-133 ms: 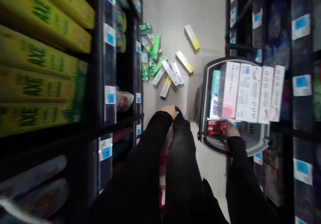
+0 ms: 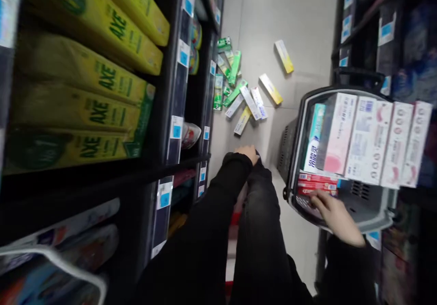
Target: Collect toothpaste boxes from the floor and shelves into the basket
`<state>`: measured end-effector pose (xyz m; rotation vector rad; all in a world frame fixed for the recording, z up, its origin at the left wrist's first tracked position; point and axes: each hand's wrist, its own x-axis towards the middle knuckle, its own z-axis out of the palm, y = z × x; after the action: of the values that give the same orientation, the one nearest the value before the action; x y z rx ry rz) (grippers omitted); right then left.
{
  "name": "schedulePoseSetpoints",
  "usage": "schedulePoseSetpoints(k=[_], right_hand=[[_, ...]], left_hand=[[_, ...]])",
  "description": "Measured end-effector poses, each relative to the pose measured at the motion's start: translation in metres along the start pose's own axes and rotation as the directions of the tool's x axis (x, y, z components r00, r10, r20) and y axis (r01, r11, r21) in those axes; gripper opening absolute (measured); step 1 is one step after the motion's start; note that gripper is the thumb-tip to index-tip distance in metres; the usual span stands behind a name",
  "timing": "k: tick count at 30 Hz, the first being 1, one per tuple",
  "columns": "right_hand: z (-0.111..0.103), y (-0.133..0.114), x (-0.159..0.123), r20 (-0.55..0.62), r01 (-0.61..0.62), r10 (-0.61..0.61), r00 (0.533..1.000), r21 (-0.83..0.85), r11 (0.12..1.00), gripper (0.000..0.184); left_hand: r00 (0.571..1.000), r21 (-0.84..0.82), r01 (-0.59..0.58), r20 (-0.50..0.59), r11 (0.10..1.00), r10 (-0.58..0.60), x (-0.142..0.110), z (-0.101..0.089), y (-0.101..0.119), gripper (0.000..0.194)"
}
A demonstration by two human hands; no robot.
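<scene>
My right hand [image 2: 336, 211] is over the near side of a grey shopping basket [image 2: 295, 141], fingers loosely bent and apart, with nothing visible in them. Its fingertips are close to red boxes [image 2: 317, 184] lying in the basket. Behind these, a teal-and-white toothpaste box [image 2: 314, 136] and several pink-and-white boxes [image 2: 363, 141] stand in a row, some rising above the rim. My left hand [image 2: 248, 152] rests at my dark-clothed knee; its fingers are mostly hidden.
Green, white and yellow toothpaste-like boxes [image 2: 235, 68] lie scattered on the grey floor [image 2: 273, 9]. Yellow AXE packs [image 2: 102, 73] fill the left shelf [image 2: 177, 95]. Another shelf [image 2: 358, 36] with price tags borders the right side, close to the basket.
My right hand has drawn back toward me from inside the basket, leaving the red boxes more exposed. The whole view has shifted, so things appear farther right. My left hand stays at the knee.
</scene>
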<state>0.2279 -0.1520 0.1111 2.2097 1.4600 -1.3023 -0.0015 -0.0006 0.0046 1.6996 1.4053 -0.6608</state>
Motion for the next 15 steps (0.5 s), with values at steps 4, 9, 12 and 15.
schedulePoseSetpoints(k=[4, 9, 12, 15], right_hand=[[0.021, -0.102, 0.018, 0.042, 0.384, -0.428, 0.903, 0.367, 0.847, 0.029], [0.053, -0.207, 0.210, -0.273, 0.211, -0.165, 0.948, 0.149, 0.966, 0.029], [0.067, -0.227, 0.326, -0.364, 0.094, -0.060, 0.930, 0.077, 0.993, 0.041], [0.086, -0.223, 0.401, -0.388, 0.090, -0.056, 0.920, 0.070, 0.993, 0.054]], left_hand=[[0.999, -0.028, 0.028, -0.029, 0.999, -0.029, -0.007, -0.008, -0.006, 0.046], [0.993, -0.054, 0.111, -0.024, 0.992, -0.112, -0.014, -0.019, -0.031, 0.042], [0.978, -0.068, 0.206, 0.012, 0.976, -0.206, -0.015, -0.023, -0.045, 0.041], [0.977, -0.107, 0.214, 0.006, 0.971, -0.214, -0.016, -0.024, -0.055, 0.041]])
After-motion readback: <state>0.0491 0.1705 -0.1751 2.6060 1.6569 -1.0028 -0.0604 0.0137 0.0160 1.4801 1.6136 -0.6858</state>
